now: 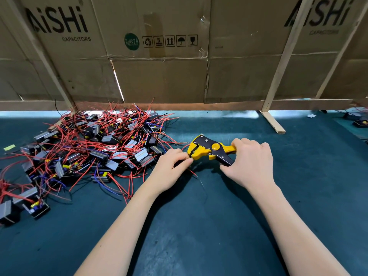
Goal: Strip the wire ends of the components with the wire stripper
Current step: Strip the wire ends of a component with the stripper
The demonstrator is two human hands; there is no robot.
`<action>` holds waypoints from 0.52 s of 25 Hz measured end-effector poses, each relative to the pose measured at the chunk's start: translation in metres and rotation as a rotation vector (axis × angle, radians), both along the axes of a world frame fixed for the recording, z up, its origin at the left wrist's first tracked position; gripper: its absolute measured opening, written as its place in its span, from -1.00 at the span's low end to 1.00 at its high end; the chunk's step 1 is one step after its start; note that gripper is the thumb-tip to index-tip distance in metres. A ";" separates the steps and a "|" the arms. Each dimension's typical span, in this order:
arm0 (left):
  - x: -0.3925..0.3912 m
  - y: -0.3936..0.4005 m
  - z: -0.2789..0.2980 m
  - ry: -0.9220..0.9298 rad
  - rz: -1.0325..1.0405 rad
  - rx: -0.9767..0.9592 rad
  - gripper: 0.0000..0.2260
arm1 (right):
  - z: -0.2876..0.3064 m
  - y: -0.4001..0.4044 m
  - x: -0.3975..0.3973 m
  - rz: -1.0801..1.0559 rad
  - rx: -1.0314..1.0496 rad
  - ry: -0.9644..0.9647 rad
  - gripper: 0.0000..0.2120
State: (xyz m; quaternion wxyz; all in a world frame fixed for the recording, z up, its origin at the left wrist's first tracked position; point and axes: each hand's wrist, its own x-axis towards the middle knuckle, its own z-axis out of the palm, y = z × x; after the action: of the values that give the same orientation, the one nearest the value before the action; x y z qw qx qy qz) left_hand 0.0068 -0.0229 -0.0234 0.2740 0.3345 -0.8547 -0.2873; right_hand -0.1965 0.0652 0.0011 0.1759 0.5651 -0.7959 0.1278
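Fingers (184, 159) of the left hand (171, 166) are curled and pinch a red wire (184, 146) right at the mouth of the wire stripper (209, 149), feeding its end into the yellow head. What else that hand holds under its palm is hidden. Just right of the stripper head, the right hand (251, 162) has its fingers wrapped round the yellow and black handles; the handles show only partly, so how far they are squeezed I cannot tell.

From the head view, the only one here, the pile of components (89, 152) with their red wires lies on the green desk (199, 226) left of the stripper, its nearest pieces close to the left hand. Behind the stripper stands a cardboard wall (159, 76) on a wooden frame.

Risks, as I judge them: the left fingertips sit very close to the stripper's mouth, so a squeeze could nip them. If the wire goes in too deep or crooked, too much insulation comes off or strands get cut. Loose wires from the pile lie close by, and one could slip in alongside the wire being stripped
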 end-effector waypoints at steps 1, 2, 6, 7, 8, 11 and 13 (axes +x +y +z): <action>0.000 0.000 0.000 0.002 0.004 0.005 -0.76 | 0.000 0.000 0.000 0.002 -0.001 0.022 -0.60; 0.000 0.000 0.001 0.003 0.006 0.012 -0.76 | 0.001 0.001 -0.001 0.006 -0.009 0.037 -0.60; 0.000 0.000 0.003 0.001 -0.003 0.028 -0.76 | 0.004 0.003 -0.002 0.012 -0.025 0.064 -0.61; 0.000 0.000 0.003 -0.008 -0.004 0.020 -0.76 | 0.005 0.003 -0.002 0.006 -0.013 0.066 -0.63; 0.000 0.000 0.003 -0.018 -0.004 0.008 -0.77 | 0.005 0.003 -0.002 -0.006 -0.002 0.060 -0.63; -0.001 0.000 0.000 -0.037 0.008 -0.024 -0.77 | 0.004 0.001 0.001 -0.071 0.009 0.015 -0.59; 0.001 0.000 0.000 -0.028 0.002 -0.045 -0.78 | 0.001 0.000 0.002 -0.065 -0.005 0.019 -0.60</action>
State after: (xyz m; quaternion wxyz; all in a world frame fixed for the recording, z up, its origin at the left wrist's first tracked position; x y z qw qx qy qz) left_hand 0.0076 -0.0234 -0.0238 0.2698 0.3333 -0.8643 -0.2630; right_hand -0.1942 0.0654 0.0025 0.1887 0.5397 -0.8118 0.1186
